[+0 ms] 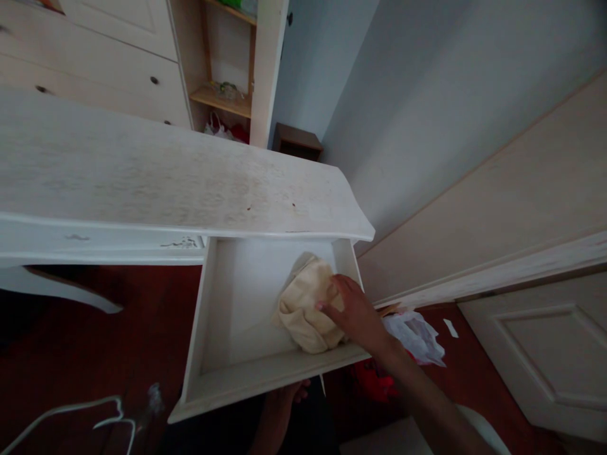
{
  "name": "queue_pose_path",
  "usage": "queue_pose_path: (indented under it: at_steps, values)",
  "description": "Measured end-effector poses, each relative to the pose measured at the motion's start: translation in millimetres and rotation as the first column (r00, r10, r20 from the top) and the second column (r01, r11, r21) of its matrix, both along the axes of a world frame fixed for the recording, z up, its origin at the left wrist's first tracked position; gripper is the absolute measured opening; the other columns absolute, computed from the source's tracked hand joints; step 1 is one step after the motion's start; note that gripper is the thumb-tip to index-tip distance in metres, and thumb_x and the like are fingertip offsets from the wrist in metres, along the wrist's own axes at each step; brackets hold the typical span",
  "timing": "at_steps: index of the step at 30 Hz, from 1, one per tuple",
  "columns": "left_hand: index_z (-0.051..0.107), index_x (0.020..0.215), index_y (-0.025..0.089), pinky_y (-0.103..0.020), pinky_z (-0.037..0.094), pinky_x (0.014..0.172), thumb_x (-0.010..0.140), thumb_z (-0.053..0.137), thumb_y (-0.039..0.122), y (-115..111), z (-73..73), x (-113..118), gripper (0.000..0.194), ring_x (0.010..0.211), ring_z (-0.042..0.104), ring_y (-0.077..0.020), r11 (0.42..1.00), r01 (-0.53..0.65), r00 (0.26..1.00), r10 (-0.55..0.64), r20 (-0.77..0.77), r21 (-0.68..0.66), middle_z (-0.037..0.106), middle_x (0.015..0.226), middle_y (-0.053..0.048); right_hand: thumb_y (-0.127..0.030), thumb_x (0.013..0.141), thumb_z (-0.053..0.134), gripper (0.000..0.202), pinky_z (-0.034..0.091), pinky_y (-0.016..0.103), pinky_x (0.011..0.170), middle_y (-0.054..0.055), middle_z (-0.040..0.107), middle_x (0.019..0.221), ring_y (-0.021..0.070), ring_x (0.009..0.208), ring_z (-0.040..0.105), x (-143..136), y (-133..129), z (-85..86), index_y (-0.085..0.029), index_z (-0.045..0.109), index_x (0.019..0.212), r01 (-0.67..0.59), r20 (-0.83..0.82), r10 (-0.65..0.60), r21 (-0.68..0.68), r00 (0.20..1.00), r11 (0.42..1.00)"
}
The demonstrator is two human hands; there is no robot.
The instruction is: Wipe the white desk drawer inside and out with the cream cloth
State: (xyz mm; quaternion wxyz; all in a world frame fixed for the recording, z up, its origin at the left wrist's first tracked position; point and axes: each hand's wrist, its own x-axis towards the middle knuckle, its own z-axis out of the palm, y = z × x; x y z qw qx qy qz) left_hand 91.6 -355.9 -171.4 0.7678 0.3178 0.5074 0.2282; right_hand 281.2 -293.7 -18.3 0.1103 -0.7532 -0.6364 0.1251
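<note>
A bunched beige cloth lies in the right part of the pulled-out white drawer. My right hand reaches in over the drawer's right front corner and grips the cloth's right side, thumb and forefinger on top; its other fingers are mostly hidden. Below the drawer's front panel is my left hand, close against it with the fingers curled. The panel covers part of that hand, so what it holds, if anything, does not show.
The drawer belongs to a scuffed white table. A grey wall and a wooden panel stand close on the right. White plastic bags and a red item lie on the floor. White hangers are at lower left; an open cabinet stands behind.
</note>
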Motion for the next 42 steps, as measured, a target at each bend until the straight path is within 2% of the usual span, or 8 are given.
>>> queue_pose_path:
  at_steps: [2,5,9,15,22,28,35,42]
  values:
    - [0.071,0.065,0.016,-0.037,0.056,0.065,0.061,0.073,0.059,5.4,-4.4,2.9,0.043,0.065,0.068,-0.0242,0.998,0.042,0.999,-0.043,-0.019,-0.055,0.073,0.069,-0.009,-0.06,0.081,0.061,0.085,0.033,0.049,0.113,0.023,0.04,0.147,0.0326,0.139,0.036,-3.8,10.6,-12.9,-0.008,0.036,0.144,0.044,0.04,-0.045,0.032,0.998,0.999]
    - [0.069,0.061,0.016,-0.038,0.055,0.06,0.058,0.077,0.055,13.5,-9.8,5.1,0.04,0.06,0.067,-0.0262,0.99,0.094,0.995,-0.098,-0.034,-0.11,0.069,0.059,-0.008,-0.056,0.074,0.07,0.103,0.033,0.047,0.113,0.029,0.028,0.153,0.0362,0.143,0.027,-14.8,24.6,-36.7,0.0,0.024,0.148,0.072,0.097,-0.066,-0.053,0.993,0.996]
    - [0.071,0.064,0.017,-0.038,0.056,0.061,0.055,0.079,0.054,13.5,-10.7,3.2,0.04,0.063,0.068,-0.0271,0.993,0.08,0.996,-0.083,-0.032,-0.085,0.072,0.065,-0.009,-0.035,0.083,0.064,0.08,0.042,0.042,0.104,0.024,0.038,0.148,0.0338,0.132,0.044,-23.0,36.2,-54.5,-0.005,0.027,0.148,0.177,0.241,-0.164,-0.037,0.957,0.983]
    - [0.069,0.057,0.017,-0.038,0.054,0.056,0.052,0.077,0.064,9.4,-6.9,4.8,0.048,0.055,0.065,-0.0259,0.997,0.053,0.998,-0.055,-0.033,-0.055,0.07,0.06,-0.01,-0.031,0.091,0.048,0.053,0.05,0.034,0.086,0.015,0.06,0.127,0.0259,0.102,0.065,-1.6,45.8,-39.8,-0.013,0.038,0.14,0.379,0.276,-0.353,-0.044,0.894,0.924]
    - [0.071,0.07,0.016,-0.036,0.054,0.068,0.064,0.071,0.059,0.0,9.9,-2.0,0.044,0.067,0.067,-0.0233,1.0,0.0,1.0,0.0,0.01,0.023,0.074,0.077,-0.01,-0.03,0.092,0.043,0.037,0.051,0.037,0.082,0.016,0.065,0.115,0.0274,0.097,0.067,5.6,84.8,-44.9,-0.013,0.049,0.125,0.511,0.27,-0.504,0.047,0.821,0.858]
    - [0.071,0.071,0.016,-0.035,0.054,0.065,0.066,0.069,0.06,-3.6,15.4,1.0,0.045,0.064,0.066,-0.0225,0.998,-0.037,0.999,0.036,0.004,0.042,0.073,0.074,-0.009,-0.038,0.089,0.047,0.041,0.051,0.039,0.082,0.019,0.066,0.11,0.0307,0.101,0.066,2.5,120.0,-40.1,-0.011,0.052,0.12,0.579,0.195,-0.582,0.078,0.789,0.811]
    - [0.069,0.069,0.016,-0.036,0.054,0.064,0.064,0.067,0.067,-2.6,1.6,4.0,0.051,0.063,0.066,-0.0221,1.0,0.014,1.0,-0.014,0.009,0.018,0.073,0.072,-0.009,-0.038,0.088,0.049,0.045,0.051,0.038,0.082,0.017,0.065,0.116,0.0296,0.101,0.065,-11.0,116.6,-44.3,-0.012,0.047,0.125,0.472,0.172,-0.479,0.083,0.861,0.878]
    - [0.072,0.071,0.014,-0.036,0.051,0.063,0.06,0.061,0.075,-7.0,-13.4,4.4,0.063,0.064,0.065,-0.0236,0.998,-0.017,0.999,0.015,0.041,0.058,0.073,0.072,-0.012,-0.035,0.087,0.051,0.056,0.051,0.04,0.083,0.02,0.057,0.127,0.0297,0.106,0.061,-80.5,129.0,-41.5,-0.01,0.038,0.135,0.208,0.126,-0.212,0.041,0.969,0.977]
